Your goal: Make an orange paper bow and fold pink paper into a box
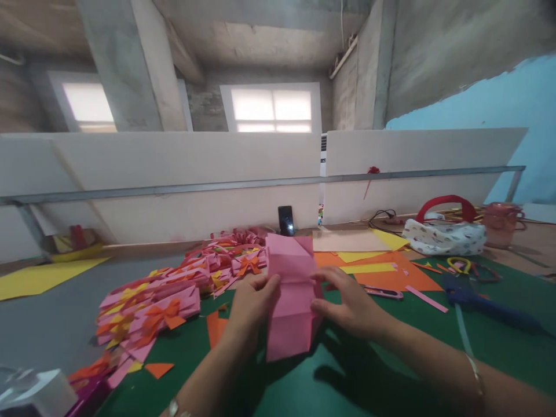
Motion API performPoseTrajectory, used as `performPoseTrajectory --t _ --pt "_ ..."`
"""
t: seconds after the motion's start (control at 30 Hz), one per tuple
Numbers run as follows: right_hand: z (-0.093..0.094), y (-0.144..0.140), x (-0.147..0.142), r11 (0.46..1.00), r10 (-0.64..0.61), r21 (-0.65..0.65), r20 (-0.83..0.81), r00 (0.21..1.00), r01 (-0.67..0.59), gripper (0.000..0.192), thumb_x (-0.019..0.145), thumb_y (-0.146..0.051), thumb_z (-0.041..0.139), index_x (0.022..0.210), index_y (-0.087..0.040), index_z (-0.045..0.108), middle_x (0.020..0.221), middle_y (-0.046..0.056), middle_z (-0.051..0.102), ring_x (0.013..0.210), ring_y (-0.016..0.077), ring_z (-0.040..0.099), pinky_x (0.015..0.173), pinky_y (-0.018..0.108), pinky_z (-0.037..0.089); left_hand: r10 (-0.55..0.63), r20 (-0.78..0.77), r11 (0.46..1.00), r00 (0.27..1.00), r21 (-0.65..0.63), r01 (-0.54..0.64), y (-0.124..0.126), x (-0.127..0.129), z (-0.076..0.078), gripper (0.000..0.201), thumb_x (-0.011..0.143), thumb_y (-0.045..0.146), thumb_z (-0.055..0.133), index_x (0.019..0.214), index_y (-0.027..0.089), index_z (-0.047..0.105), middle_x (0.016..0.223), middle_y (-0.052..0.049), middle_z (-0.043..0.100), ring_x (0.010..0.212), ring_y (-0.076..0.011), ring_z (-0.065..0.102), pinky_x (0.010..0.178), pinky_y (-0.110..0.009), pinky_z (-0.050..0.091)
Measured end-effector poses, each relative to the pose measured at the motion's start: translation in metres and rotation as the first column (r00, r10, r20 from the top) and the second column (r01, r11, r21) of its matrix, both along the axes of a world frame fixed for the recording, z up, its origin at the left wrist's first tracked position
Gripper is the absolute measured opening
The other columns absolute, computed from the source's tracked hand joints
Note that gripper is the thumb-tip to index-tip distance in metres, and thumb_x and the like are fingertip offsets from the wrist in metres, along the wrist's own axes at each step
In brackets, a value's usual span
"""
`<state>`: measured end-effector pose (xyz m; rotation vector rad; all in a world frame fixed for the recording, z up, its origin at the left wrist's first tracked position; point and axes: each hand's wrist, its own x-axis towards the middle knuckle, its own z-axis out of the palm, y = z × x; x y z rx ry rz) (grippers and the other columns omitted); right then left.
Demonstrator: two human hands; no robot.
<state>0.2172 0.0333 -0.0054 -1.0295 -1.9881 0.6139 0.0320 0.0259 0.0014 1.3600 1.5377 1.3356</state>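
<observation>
A creased sheet of pink paper [290, 301] stands partly folded up from the green mat in the middle of the head view. Its left edge is pinched between the thumb and fingers of my left hand [257, 295]. On the opposite edge, my right hand [343, 298] grips the paper with thumb and curled fingers. Crosswise folds split the sheet into panels, and a corner near the top is turned over. To the left lies a long heap of pink folded paper pieces [186, 289] with orange and yellow bows.
Orange sheets [417, 275], a pink box cutter [384, 292], a blue glue gun [490, 307] and yellow-handled scissors [459, 265] lie to the right. A phone [285, 221] leans against the white board behind. A fabric basket [447, 237] and a pink jar [500, 227] stand back right.
</observation>
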Motion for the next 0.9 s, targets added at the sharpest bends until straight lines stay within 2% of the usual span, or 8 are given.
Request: performPoseTrajectory --t 0.07,0.13,0.2,0.3,0.43,0.6,0.73,0.9 --pt "-0.005 -0.001 -0.002 0.999 -0.021 0.029 0.033 0.999 0.02 0.056 0.068 -0.035 0.068 0.117 -0.014 0.051 0.118 0.013 0.052 0.109 0.0235 0.047 0.094 0.036 0.037 -0.184 0.172 0.98 0.968 -0.044 0.194 -0.004 0.009 -0.004 0.031 0.066 0.046 0.062 0.066 0.016 0.06 0.053 0.005 0.048 0.047 -0.0076 0.041 0.048 -0.02 0.034" --pt "-0.009 -0.006 -0.006 1.0 -0.013 -0.006 0.033 0.999 0.013 0.058 0.069 -0.038 0.067 0.118 -0.014 0.049 0.12 0.014 0.05 0.111 0.0245 0.046 0.095 0.037 0.036 -0.356 0.34 0.917 0.87 -0.051 0.395 -0.004 0.016 -0.01 0.034 0.065 0.046 0.066 0.078 0.015 0.063 0.06 0.003 0.054 0.053 -0.0085 0.048 0.054 -0.02 0.039" --pt "-0.011 -0.009 -0.008 0.999 0.019 -0.041 -0.002 1.0 -0.019 0.054 0.071 -0.039 0.066 0.118 -0.015 0.05 0.12 0.013 0.052 0.11 0.0238 0.047 0.094 0.037 0.037 -0.432 0.395 0.873 0.811 -0.043 0.486 -0.003 0.019 -0.017 0.038 0.065 0.046 0.068 0.087 0.015 0.064 0.07 -0.001 0.061 0.062 -0.0102 0.054 0.06 -0.021 0.042" --pt "-0.011 -0.012 -0.009 0.996 0.033 -0.083 -0.041 0.999 -0.037 0.053 0.072 -0.036 0.066 0.118 -0.016 0.05 0.12 0.012 0.052 0.111 0.0239 0.048 0.094 0.037 0.038 -0.446 0.419 0.855 0.791 -0.062 0.515 0.0 0.021 -0.025 0.043 0.066 0.048 0.067 0.093 0.015 0.063 0.081 -0.005 0.064 0.07 -0.0123 0.058 0.063 -0.021 0.044" --pt "-0.011 -0.012 -0.008 0.985 0.041 -0.165 -0.067 0.997 -0.052 0.063 0.07 -0.038 0.067 0.125 -0.016 0.045 0.126 0.013 0.049 0.116 0.0259 0.045 0.098 0.041 0.035 -0.408 0.556 0.852 0.724 -0.052 0.52 -0.001 0.024 -0.027 0.043 0.061 0.046 0.072 0.09 0.015 0.062 0.086 -0.007 0.065 0.077 -0.0164 0.061 0.07 -0.025 0.047" --pt "-0.013 -0.011 -0.01 0.962 0.052 -0.256 -0.164 0.985 -0.094 0.064 0.067 -0.031 0.069 0.124 -0.016 0.043 0.126 0.014 0.049 0.118 0.0252 0.044 0.096 0.041 0.037 -0.414 0.61 0.844 0.675 -0.019 0.536 -0.002 0.028 -0.028 0.038 0.059 0.039 0.076 0.085 0.014 0.063 0.079 -0.006 0.065 0.07 -0.0147 0.062 0.071 -0.027 0.048" --pt "-0.012 -0.01 -0.01 0.905 0.078 -0.379 -0.292 0.953 -0.19 0.06 0.065 -0.018 0.068 0.12 -0.016 0.045 0.12 0.012 0.054 0.114 0.0221 0.049 0.094 0.035 0.041 -0.4 0.588 0.847 0.703 -0.057 0.529 0.0 0.027 -0.034 0.043 0.058 0.042 0.076 0.088 0.014 0.062 0.083 -0.008 0.065 0.069 -0.0154 0.062 0.068 -0.028 0.049" --pt "-0.008 -0.008 -0.006 0.856 0.072 -0.45 -0.38 0.922 -0.253 0.054 0.065 -0.017 0.069 0.115 -0.017 0.048 0.116 0.01 0.057 0.11 0.0207 0.052 0.091 0.033 0.043 -0.369 0.575 0.854 0.73 -0.101 0.511 0.001 0.026 -0.035 0.044 0.059 0.043 0.074 0.089 0.014 0.061 0.084 -0.009 0.064 0.071 -0.0168 0.063 0.069 -0.03 0.051"
